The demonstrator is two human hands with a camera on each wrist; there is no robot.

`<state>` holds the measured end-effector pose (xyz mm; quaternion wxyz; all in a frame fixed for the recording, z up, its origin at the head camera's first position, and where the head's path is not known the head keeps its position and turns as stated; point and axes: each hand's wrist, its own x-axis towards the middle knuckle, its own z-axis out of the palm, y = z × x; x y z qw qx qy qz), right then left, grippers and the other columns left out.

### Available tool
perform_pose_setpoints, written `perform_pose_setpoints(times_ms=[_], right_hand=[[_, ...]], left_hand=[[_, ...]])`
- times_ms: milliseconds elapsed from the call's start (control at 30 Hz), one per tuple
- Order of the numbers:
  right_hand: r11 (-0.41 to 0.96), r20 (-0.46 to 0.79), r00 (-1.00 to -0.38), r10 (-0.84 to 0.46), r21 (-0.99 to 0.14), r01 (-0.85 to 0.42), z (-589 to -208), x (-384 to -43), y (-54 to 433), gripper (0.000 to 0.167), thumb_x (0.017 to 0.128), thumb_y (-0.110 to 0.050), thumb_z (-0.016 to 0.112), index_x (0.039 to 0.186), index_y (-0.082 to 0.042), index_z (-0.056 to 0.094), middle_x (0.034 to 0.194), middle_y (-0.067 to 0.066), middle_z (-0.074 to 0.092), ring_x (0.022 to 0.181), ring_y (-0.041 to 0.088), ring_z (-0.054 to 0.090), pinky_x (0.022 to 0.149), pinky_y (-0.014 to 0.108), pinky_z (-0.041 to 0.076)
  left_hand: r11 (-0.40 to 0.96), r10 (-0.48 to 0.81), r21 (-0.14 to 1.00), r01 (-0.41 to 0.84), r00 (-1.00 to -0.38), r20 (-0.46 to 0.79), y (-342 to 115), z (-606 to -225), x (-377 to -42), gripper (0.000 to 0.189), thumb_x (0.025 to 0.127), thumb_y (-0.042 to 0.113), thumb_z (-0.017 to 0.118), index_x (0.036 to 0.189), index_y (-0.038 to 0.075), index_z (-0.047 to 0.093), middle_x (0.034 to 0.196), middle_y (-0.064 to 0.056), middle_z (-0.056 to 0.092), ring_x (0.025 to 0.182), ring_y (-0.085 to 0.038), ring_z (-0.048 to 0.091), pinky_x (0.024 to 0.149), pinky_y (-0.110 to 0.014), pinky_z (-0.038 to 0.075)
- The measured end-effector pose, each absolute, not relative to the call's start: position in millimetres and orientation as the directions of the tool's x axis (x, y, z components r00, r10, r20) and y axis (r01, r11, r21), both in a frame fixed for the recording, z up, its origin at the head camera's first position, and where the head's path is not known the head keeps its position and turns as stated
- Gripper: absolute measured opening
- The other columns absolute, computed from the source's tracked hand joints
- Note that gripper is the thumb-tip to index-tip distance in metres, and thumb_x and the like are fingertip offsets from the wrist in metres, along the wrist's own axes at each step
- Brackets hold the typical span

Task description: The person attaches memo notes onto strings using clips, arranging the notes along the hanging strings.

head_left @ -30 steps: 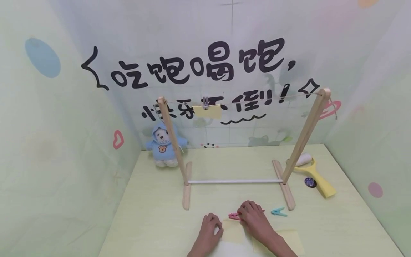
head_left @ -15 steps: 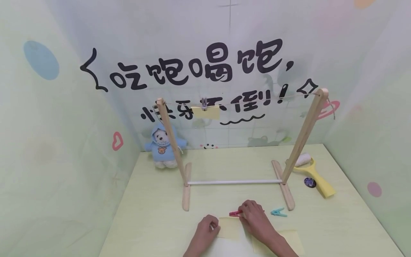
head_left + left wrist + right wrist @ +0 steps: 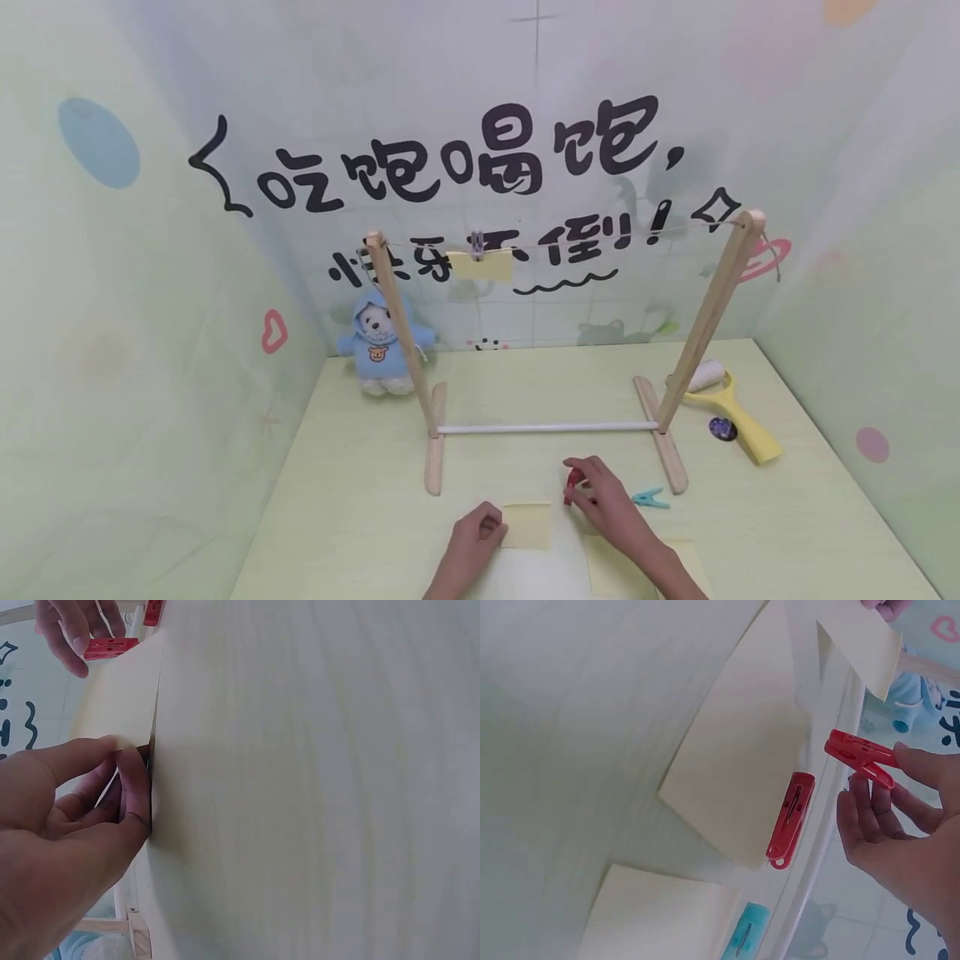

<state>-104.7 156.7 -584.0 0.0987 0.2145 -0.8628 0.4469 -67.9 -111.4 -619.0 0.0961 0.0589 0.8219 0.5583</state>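
Observation:
My left hand pinches the left edge of a pale yellow paper note between thumb and fingers; the left wrist view has this edge tilted up near the tabletop. Over the table to the right, my right hand pinches a red clothespin by its handle ends, its jaws pointing away from the fingers. A second red clothespin lies against the edge of another yellow note. Beside the right hand lies a teal clothespin, with a further note near it.
A wooden rack with a string stands behind the hands, joined low by a white rod. From the string hangs a yellow note under a purple-grey clothespin. A plush bear, a yellow-handled lint roller and a dark disc surround it.
My right hand has lifted the red clothespin off the table and turned it. My left hand has drawn its note to the left, away from the other notes.

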Motion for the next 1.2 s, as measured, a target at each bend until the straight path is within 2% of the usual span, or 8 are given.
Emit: perform_pose_setpoints(times_ms=[200, 367, 500, 633, 733, 867, 1000, 1200], right_hand=[[0.419, 0.330, -0.905, -0.270, -0.805, -0.419, -578.1, -105.7, 158.6, 0.024, 0.096, 0.005, 0.077, 0.117, 0.005, 0.065, 0.102, 0.005, 0.071, 0.095, 0.028, 0.075, 0.076, 0.029, 0.063], [0.363, 0.347, -0.892, -0.289, -0.823, -0.437, -563.4, -107.1, 164.7, 0.023, 0.099, 0.006, 0.072, 0.120, 0.006, 0.064, 0.098, 0.010, 0.074, 0.094, 0.025, 0.076, 0.069, 0.028, 0.061], [0.385, 0.352, -0.905, -0.239, -0.821, -0.421, -538.9, -115.5, 172.3, 0.024, 0.096, 0.003, 0.077, 0.119, 0.003, 0.069, 0.098, 0.009, 0.078, 0.094, 0.019, 0.077, 0.077, 0.027, 0.064], [0.395, 0.431, -0.862, -0.265, -0.767, -0.505, -510.0, -125.7, 182.7, 0.023, 0.092, 0.006, 0.080, 0.112, 0.001, 0.071, 0.097, 0.009, 0.079, 0.092, 0.016, 0.077, 0.087, 0.023, 0.062], [0.419, 0.542, -0.780, -0.313, -0.658, -0.625, -484.1, -131.4, 189.5, 0.028, 0.086, 0.010, 0.083, 0.109, -0.003, 0.072, 0.105, 0.009, 0.074, 0.099, 0.019, 0.072, 0.090, 0.022, 0.058], [0.455, 0.655, -0.675, -0.340, -0.514, -0.728, -435.4, -140.5, 191.6, 0.035, 0.078, 0.013, 0.086, 0.105, -0.006, 0.075, 0.118, 0.014, 0.065, 0.113, 0.030, 0.062, 0.101, 0.015, 0.047], [0.449, 0.688, -0.648, -0.328, -0.490, -0.747, -376.0, -150.1, 188.7, 0.030, 0.079, 0.015, 0.085, 0.103, -0.001, 0.076, 0.125, 0.020, 0.061, 0.125, 0.038, 0.058, 0.114, 0.010, 0.035], [0.466, 0.733, -0.624, -0.272, -0.467, -0.752, -308.5, -164.9, 187.1, 0.023, 0.083, 0.016, 0.084, 0.102, 0.006, 0.076, 0.127, 0.025, 0.058, 0.141, 0.045, 0.051, 0.122, 0.019, 0.032]], left_hand=[[0.361, 0.194, 0.932, -0.016, -0.977, -0.092, -110.0, -623.4, -66.0, 0.003, 0.100, 0.005, 0.076, 0.103, 0.006, 0.074, 0.097, 0.000, 0.075, 0.088, 0.001, 0.065, 0.081, -0.021, 0.057], [0.337, 0.166, 0.941, -0.026, -0.982, -0.086, -105.8, -623.3, -62.2, 0.008, 0.101, 0.008, 0.077, 0.107, 0.004, 0.079, 0.097, -0.001, 0.078, 0.086, 0.003, 0.064, 0.080, -0.020, 0.057], [0.315, 0.206, 0.946, 0.074, -0.978, 0.008, -102.4, -618.8, -66.6, 0.013, 0.103, 0.015, 0.076, 0.109, 0.004, 0.081, 0.096, -0.004, 0.080, 0.084, -0.002, 0.066, 0.076, -0.023, 0.057], [0.304, 0.220, 0.927, 0.221, -0.963, 0.157, -96.7, -624.3, -80.4, 0.022, 0.105, 0.030, 0.075, 0.108, 0.010, 0.082, 0.090, 0.006, 0.079, 0.080, 0.001, 0.063, 0.069, -0.022, 0.053], [0.292, 0.190, 0.934, 0.206, -0.969, 0.155, -89.4, -600.5, -89.4, 0.021, 0.105, 0.028, 0.075, 0.110, 0.008, 0.081, 0.090, 0.003, 0.079, 0.079, 0.000, 0.061, 0.069, -0.020, 0.051], [0.268, 0.124, 0.952, 0.146, -0.985, 0.116, -82.1, -544.2, -107.6, 0.015, 0.102, 0.014, 0.077, 0.111, 0.002, 0.080, 0.099, -0.010, 0.079, 0.085, -0.004, 0.063, 0.076, -0.020, 0.052], [0.281, 0.080, 0.941, 0.190, -0.981, 0.174, -80.4, -500.7, -138.0, 0.016, 0.104, 0.016, 0.076, 0.112, 0.003, 0.081, 0.100, -0.011, 0.076, 0.087, -0.005, 0.062, 0.077, -0.018, 0.050], [0.271, 0.063, 0.930, 0.247, -0.969, 0.238, -75.9, -436.3, -169.0, 0.022, 0.106, 0.018, 0.075, 0.116, -0.001, 0.081, 0.085, -0.016, 0.072, 0.071, -0.009, 0.056, 0.065, -0.020, 0.045]])
